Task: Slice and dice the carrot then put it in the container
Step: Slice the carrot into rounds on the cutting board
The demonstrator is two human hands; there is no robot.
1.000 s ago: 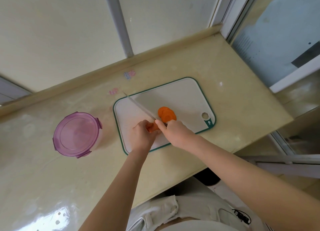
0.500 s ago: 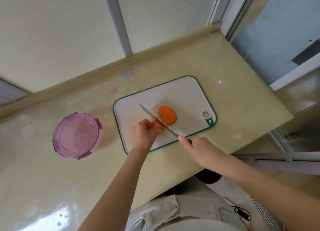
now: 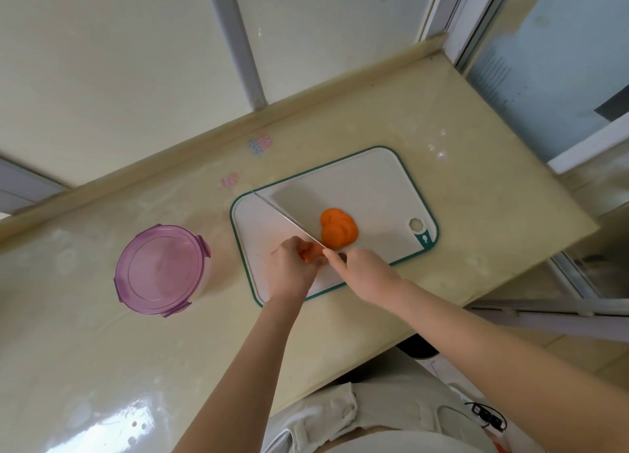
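Pale yellow countertop (image 3: 476,139) ran below a window wall, with a white, green-edged cutting board (image 3: 374,180) lying under both hands. Half a second earlier the right hand (image 3: 367,272) had been drawn back toward the body, past the board's near edge. By this moment it had pushed forward again and sat just beside the left hand (image 3: 289,269). The knife (image 3: 286,216) had slid with it, its blade reaching well beyond both hands toward the board's far corner. The right hand's fingers were curled round the handle, which was mostly hidden in the grip.

The left hand's fingers were curled over the carrot (image 3: 311,252), by then only a short stub, pinning it to the board right against the blade. A heap of cut slices (image 3: 338,229) lay just beyond the right hand, on the blade's far side from the left hand.

That looked like one more sawing stroke through the stub, so slicing seemed nearly finished, with fingertips close to the edge. Dicing had not begun. The container (image 3: 161,269) stood well to the left of the left hand, its purple lid still on.
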